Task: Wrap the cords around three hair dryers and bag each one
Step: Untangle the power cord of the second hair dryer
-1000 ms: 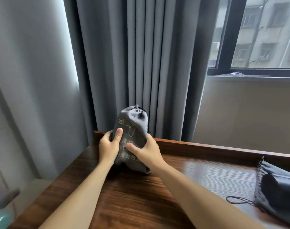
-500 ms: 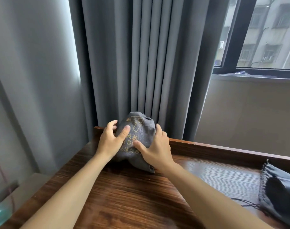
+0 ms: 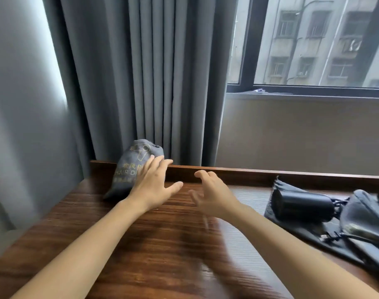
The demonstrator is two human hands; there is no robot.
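Both hands have let go of the grey drawstring fabric bag printed with a hair-dryer outline point(image 3: 134, 167) since the earlier frames, when they clasped it from either side; the view has also swung right, bringing more of the items on that side into frame.

Left hand point(image 3: 152, 184): fingers spread wide, palm down, holding nothing. Its fingertips overlap the bag's right edge in the view; cannot tell whether they touch it.

Right hand point(image 3: 212, 192): fingers loosely curled and apart, empty, hovering over the dark brown wood-grain worktop point(image 3: 162, 251), clear of the bag. Slight motion blur on it.

Bag: stands upright at the back left of the worktop, closed top leaning against the grey pleated curtain point(image 3: 162, 83), base just inside the raised rear lip.

Far right of the worktop, well apart from both hands: black cylindrical hair dryer point(image 3: 300, 207) lying on its side on a flat dark grey fabric bag point(image 3: 277, 188). Just right of it, another dark grey bag point(image 3: 363, 214), bulging, with a black drawstring cord point(image 3: 333, 236) trailing in front.
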